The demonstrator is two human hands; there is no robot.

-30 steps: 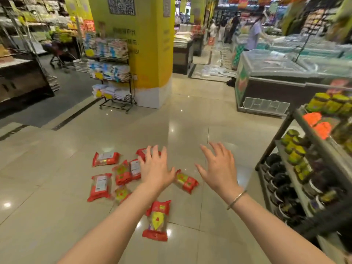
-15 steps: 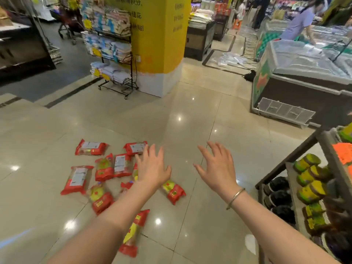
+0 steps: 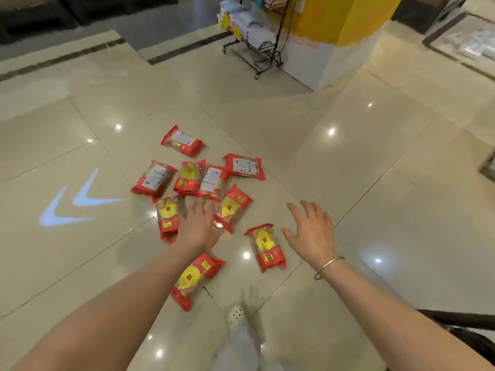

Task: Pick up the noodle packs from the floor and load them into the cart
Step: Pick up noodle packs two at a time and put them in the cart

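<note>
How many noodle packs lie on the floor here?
9: one farthest, four in a row, two by the left hand, two nearest. The hand may hide more.

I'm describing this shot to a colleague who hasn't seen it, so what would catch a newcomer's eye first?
First, the cluster of red and yellow plastic noodle packs scattered on the glossy beige tiled floor at the centre. Next, two bare arms reaching in from below: the open left hand over the packs, the open right hand beside them. A pale blue double-arrow light mark glows on the tiles at left.
</note>
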